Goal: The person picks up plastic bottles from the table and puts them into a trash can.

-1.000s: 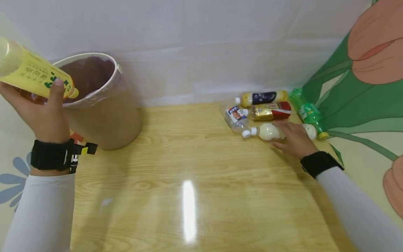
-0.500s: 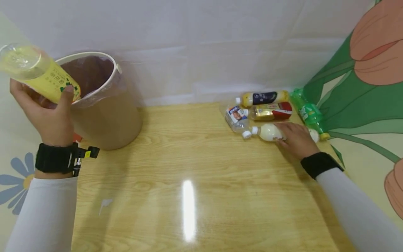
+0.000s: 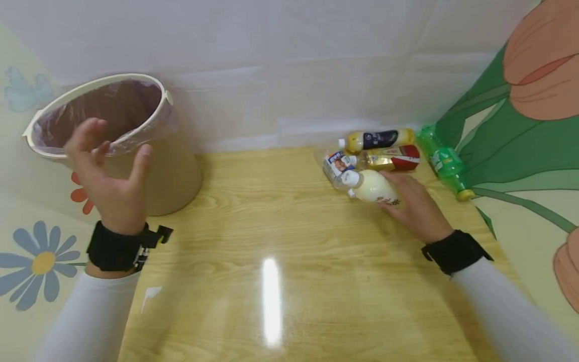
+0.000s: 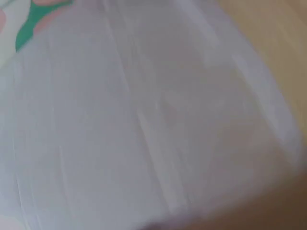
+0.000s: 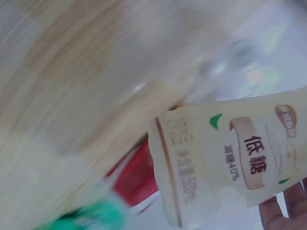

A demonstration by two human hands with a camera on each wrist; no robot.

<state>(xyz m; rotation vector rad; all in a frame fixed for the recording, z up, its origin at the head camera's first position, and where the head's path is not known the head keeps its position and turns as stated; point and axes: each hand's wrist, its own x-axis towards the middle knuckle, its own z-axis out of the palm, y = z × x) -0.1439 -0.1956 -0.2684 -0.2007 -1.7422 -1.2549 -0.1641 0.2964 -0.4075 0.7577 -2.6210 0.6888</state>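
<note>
Bottle (image 3: 373,187), cream-col., held in R fingers (image 3: 404,183), white cap (image 3: 350,178) out past 'em.

Bin (image 3: 174,168) left of bottles (image 3: 392,158)

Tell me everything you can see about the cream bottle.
The cream bottle looks plastic, with a white cap, rounded shoulder, brown lettering and green leaf shapes. The right hand grips its body near other bottles, cap toward the head view's left. The cap end looks raised; whether anything else touches it is unclear.
</note>
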